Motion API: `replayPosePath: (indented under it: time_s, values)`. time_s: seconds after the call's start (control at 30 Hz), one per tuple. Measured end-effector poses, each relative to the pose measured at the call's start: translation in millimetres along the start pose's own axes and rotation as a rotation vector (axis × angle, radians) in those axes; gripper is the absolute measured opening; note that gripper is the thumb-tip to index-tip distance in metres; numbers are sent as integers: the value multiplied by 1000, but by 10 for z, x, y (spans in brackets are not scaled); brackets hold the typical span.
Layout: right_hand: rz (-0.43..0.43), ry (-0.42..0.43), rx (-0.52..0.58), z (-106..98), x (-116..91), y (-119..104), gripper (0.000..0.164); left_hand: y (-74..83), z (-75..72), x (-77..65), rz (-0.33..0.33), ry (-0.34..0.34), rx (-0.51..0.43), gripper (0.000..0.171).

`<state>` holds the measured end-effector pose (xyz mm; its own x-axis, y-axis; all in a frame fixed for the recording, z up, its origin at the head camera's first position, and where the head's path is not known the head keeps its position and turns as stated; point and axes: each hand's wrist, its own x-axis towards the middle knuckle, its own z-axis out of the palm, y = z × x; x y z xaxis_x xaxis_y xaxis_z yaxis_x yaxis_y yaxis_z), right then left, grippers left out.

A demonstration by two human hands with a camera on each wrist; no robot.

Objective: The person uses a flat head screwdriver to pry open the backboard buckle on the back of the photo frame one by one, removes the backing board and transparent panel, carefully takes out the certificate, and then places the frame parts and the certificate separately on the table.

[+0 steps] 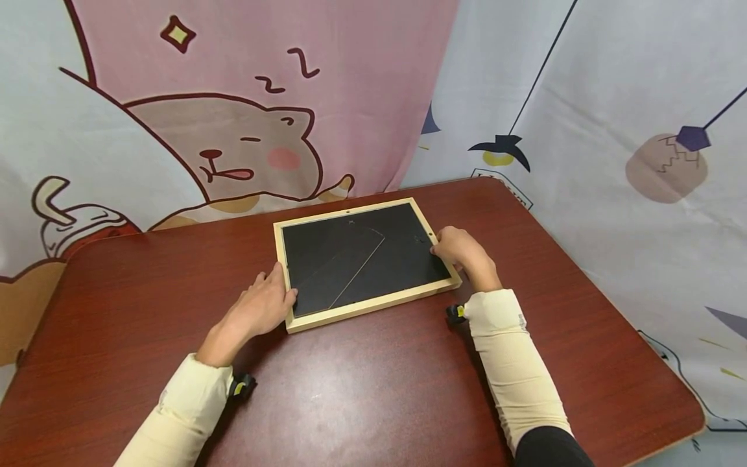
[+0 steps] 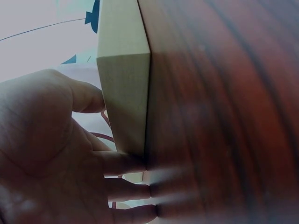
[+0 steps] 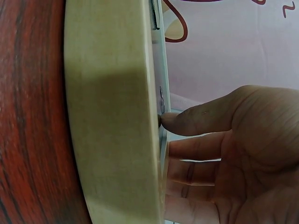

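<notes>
A shallow rectangular board (image 1: 362, 259) with a black panel and a pale wooden frame (image 1: 373, 303) lies on the table. A thin diagonal line crosses the black panel. At the board's left edge my left hand (image 1: 262, 303) holds the frame, thumb on top and fingers down its outer side. In the left wrist view, those fingertips reach the tabletop beside the frame's wooden side (image 2: 125, 102). My right hand (image 1: 465, 255) grips the opposite edge. The right wrist view has its thumb (image 3: 201, 116) at the top rim, with the other fingers partly hidden behind the frame.
The reddish-brown wooden table (image 1: 362, 383) has rounded corners. Behind it hangs a cartoon-printed curtain (image 1: 373, 97), which continues along the right side. Black wrist devices (image 1: 242, 387) sit below both cuffs.
</notes>
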<state>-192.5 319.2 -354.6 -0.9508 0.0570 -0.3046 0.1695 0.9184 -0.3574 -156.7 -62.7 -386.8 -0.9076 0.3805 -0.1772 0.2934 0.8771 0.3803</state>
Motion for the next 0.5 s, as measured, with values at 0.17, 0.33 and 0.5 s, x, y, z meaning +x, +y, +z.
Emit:
replayPosePath:
  time_s: [0.17, 0.33, 0.5]
  values:
    - [5, -3, -1, 2, 2, 1, 20, -5, 9, 2, 0, 3, -2, 69]
    - [4, 6, -3, -4, -2, -3, 22, -6, 7, 8, 0, 4, -1, 70]
    - [7, 7, -5, 0, 5, -6, 27, -15, 19, 17, -4, 0, 10, 72]
